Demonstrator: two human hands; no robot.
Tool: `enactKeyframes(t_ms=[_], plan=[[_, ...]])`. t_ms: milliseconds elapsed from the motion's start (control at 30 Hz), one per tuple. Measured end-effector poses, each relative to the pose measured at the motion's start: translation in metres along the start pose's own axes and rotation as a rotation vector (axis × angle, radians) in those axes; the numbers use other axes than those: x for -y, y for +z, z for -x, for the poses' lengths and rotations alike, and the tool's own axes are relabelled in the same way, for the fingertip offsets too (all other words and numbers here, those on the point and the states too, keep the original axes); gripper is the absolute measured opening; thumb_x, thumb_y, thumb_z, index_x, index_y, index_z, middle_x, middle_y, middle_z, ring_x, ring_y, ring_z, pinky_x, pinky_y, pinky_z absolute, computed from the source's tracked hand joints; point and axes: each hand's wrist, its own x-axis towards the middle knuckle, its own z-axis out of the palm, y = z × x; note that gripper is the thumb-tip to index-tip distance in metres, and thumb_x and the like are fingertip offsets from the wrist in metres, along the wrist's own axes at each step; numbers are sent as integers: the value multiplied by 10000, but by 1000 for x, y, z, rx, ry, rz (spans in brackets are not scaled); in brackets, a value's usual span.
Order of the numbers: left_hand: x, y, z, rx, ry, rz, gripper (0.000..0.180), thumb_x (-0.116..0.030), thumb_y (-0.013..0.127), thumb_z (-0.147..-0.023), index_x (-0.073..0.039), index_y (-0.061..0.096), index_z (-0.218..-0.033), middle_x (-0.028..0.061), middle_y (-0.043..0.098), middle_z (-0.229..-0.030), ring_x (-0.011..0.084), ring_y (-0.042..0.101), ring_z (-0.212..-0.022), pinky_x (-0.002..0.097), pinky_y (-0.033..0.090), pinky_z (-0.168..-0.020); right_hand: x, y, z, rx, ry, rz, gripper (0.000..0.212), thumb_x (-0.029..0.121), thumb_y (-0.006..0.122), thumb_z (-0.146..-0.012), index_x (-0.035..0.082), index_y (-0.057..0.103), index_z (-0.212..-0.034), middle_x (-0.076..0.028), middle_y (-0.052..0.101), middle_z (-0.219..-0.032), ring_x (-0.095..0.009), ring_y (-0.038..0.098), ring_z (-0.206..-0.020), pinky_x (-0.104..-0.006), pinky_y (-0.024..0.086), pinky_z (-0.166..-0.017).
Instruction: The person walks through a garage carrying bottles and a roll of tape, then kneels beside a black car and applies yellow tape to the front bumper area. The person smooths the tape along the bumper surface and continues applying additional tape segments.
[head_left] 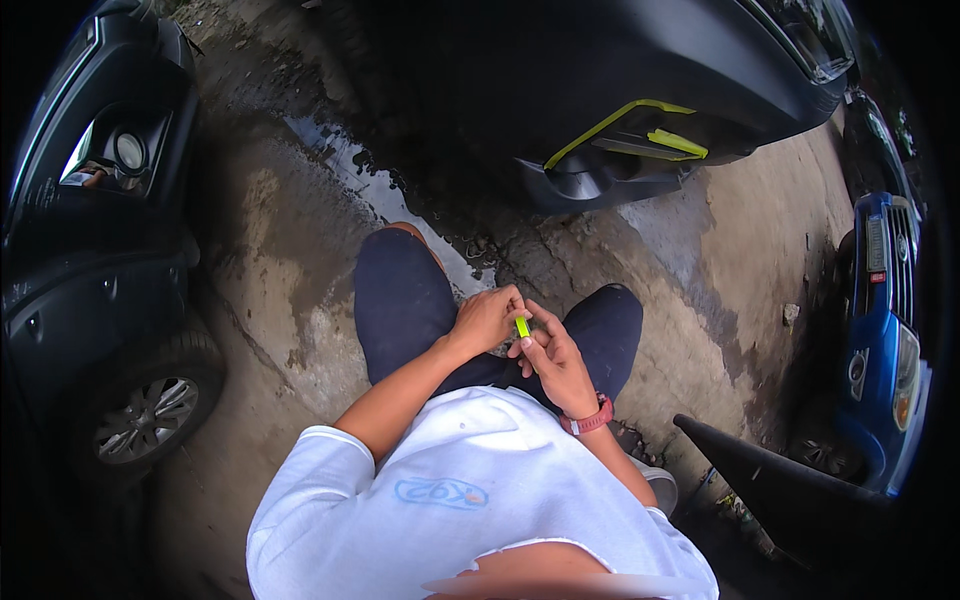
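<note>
Above my lap, both hands are brought together at a small yellow-green strip of tape (522, 327). The fingertips of my left hand (487, 321) pinch its upper end. My right hand (560, 368), with a red watch (590, 415) on the wrist, grips the lower end between thumb and fingers. Some of the fingers hide one another. Ahead of me, a dark car bumper (640, 60) has yellow-green tape (610, 128) along the edge of a recess and a second piece (678, 144) inside it.
A dark vehicle with a wheel (150, 418) stands at my left. A blue vehicle (878, 330) is at the right, with a loose black panel (780, 480) nearer me. Water (375, 185) lies on the rough ground between my knees and the bumper.
</note>
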Motion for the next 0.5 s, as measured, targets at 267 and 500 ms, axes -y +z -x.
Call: enactKeyframes(t_ms=[267,500], plan=[[4,-82,-36,-370,65,-41,256,-278,847,-1001,-60,712,-1008,104,755,-845,266,756,-769,423,579,-715,4,7,-40,33,-69,129,572,212,588,-1180,40,436,-1703,-49,775,-908,-108,683,-732,-286,565,-721],[-28,-261,-101,-896,307,-279,240,-267,839,-1007,-68,711,-964,80,757,-843,300,747,-767,443,562,-696,6,-1,-106,-15,18,500,472,340,541,-1214,32,588,-1569,-59,727,-791,-121,674,-645,-303,549,-637]])
